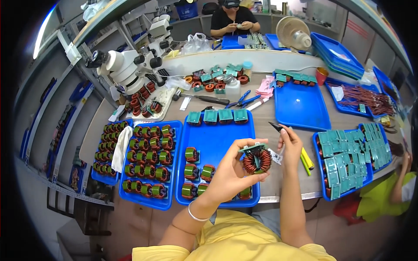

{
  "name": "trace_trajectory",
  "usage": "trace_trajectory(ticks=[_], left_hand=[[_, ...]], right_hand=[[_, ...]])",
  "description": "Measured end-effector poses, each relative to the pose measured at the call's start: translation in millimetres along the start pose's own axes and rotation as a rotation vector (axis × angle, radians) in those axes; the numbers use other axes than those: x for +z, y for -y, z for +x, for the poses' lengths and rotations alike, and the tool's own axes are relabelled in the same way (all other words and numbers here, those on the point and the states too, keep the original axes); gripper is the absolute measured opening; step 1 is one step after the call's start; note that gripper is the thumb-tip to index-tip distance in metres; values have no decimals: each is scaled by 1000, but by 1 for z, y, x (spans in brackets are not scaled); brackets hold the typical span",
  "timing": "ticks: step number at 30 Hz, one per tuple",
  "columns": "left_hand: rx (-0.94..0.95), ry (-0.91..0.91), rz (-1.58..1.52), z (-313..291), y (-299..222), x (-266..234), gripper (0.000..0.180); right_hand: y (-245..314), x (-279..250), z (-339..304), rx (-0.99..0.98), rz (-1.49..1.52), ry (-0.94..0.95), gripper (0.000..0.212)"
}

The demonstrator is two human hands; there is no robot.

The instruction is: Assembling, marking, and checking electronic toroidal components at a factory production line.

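Observation:
My left hand [235, 170] holds up a copper-wound toroidal coil [257, 162] with a green circuit board on its top side, thumb below and fingers behind. To the right, my right hand [289, 145] is closed around a slim black pointed tool [275, 126] that looks like tweezers, its tip aimed up and left, apart from the coil. Under my left hand lies a blue tray [217, 143]. Coils with green bands [190, 169] stand in its lower part, partly hidden by my hand and forearm, and a row of green boards [217, 116] lines its far edge.
Left are blue trays of banded coils [150, 156] and a white cloth [121, 150]. A microscope [122, 63] and blue-handled pliers [244, 101] sit farther back. On the right are a blue tray [300, 104], trays of green boards [344, 161] and yellow-green pens [307, 160]. Another person [233, 21] works opposite.

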State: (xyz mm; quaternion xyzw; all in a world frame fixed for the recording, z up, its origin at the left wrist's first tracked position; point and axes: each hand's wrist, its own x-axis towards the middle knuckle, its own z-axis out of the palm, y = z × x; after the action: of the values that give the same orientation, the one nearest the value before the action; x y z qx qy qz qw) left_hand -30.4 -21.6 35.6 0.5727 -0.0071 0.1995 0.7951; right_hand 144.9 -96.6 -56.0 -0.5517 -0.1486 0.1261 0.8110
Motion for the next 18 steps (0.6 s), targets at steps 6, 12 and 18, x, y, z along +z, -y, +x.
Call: trace_trajectory(ticks=[6,12,18], left_hand=[[124,-20,101,15,12,-8,58],[15,-60,117,18,9,-12,58],[26,-131,205,21,17,-19,67]], right_hand=[[12,-1,-3,41,28,45,26],[58,8,2,-126,-105,209,25],[60,11,2,-251,-89,410,35]])
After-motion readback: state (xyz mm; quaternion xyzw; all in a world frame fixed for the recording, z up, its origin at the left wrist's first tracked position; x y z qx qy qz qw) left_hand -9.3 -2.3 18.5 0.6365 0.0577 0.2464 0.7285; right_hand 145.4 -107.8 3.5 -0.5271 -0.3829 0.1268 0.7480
